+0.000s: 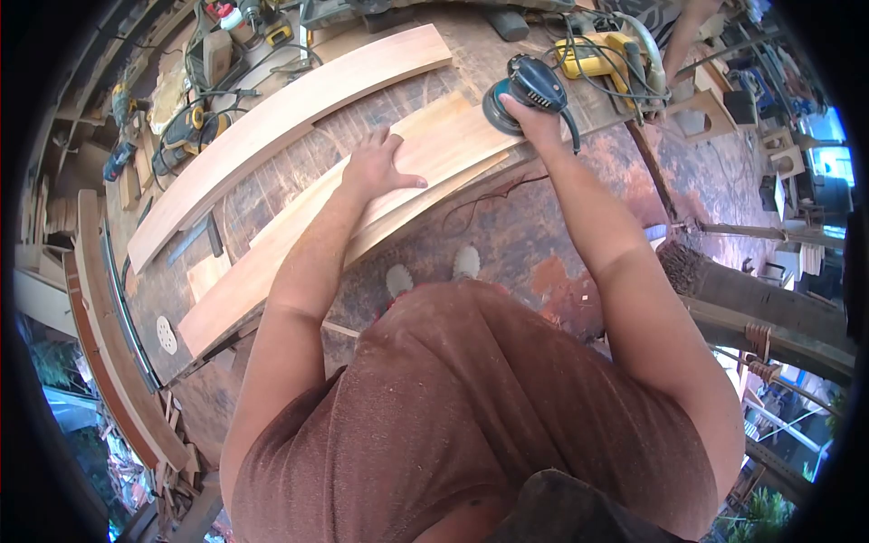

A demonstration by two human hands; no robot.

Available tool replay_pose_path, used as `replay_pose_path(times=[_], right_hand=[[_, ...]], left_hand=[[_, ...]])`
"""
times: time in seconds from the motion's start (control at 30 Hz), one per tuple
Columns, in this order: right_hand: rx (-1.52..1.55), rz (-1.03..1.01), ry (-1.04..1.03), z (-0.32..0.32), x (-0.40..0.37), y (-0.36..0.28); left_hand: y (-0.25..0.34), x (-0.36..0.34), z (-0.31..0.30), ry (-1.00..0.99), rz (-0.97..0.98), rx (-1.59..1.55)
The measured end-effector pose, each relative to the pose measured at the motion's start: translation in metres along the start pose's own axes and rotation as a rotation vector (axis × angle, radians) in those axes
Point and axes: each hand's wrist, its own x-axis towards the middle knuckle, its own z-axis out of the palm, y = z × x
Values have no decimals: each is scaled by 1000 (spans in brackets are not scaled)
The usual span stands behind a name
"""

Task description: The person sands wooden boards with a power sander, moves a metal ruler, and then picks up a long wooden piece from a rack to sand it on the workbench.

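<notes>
My right hand [532,125] is wrapped round an orbital sander [534,83], dark with a teal base, whose pad rests at the right end of a pale wooden board [453,145]. Flat on the same board, nearer its middle, lies my left hand [376,167] with the thumb spread away from the fingers. Under and beside this board more light wood shows along its edges. Beyond it, a wide pale plank [290,118] runs across the workbench [353,109]. The sander's cord hangs down past my right wrist.
A yellow power tool [597,56] with cables sits at the back right, near another person's arm [688,36]. Drills and cords crowd the back left. A perforated white sanding disc [166,335] lies at the bench's left end. Long curved timber [109,317] leans at far left.
</notes>
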Motion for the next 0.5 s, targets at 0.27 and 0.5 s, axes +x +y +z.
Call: replay_pose_path(times=[0.27, 0.5], right_hand=[[-60, 98, -14, -8, 7, -14], [82, 67, -184, 64, -40, -25]], left_hand=[[2, 1, -3, 15, -2, -1], [2, 2, -6, -15, -13, -27]])
